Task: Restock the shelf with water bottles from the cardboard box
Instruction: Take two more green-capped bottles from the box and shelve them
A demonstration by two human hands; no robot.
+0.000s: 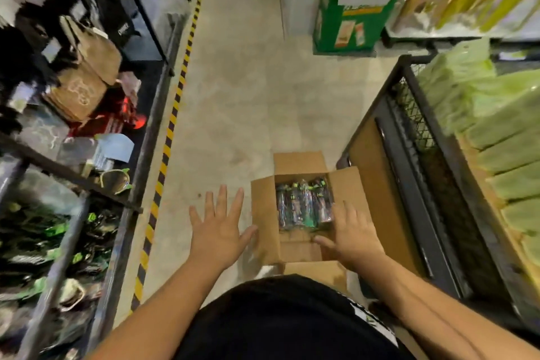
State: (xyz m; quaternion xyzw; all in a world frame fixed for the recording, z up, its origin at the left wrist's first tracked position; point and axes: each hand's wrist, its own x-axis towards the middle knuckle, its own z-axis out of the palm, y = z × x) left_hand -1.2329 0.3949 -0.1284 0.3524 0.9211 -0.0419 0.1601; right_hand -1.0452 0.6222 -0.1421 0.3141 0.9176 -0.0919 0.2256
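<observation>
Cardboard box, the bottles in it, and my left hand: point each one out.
cardboard box (263, 207): head view, on its left flap.
water bottles (304, 204): head view, middle of the pack.
left hand (217, 231): head view, back of the hand.

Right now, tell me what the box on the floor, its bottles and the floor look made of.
Box: plain brown cardboard, matte, flaps folded open. Bottles: probably clear plastic, glossy glints, green caps; blur leaves it open. Floor: seemingly bare concrete, pale grey, mottled, dull.
</observation>
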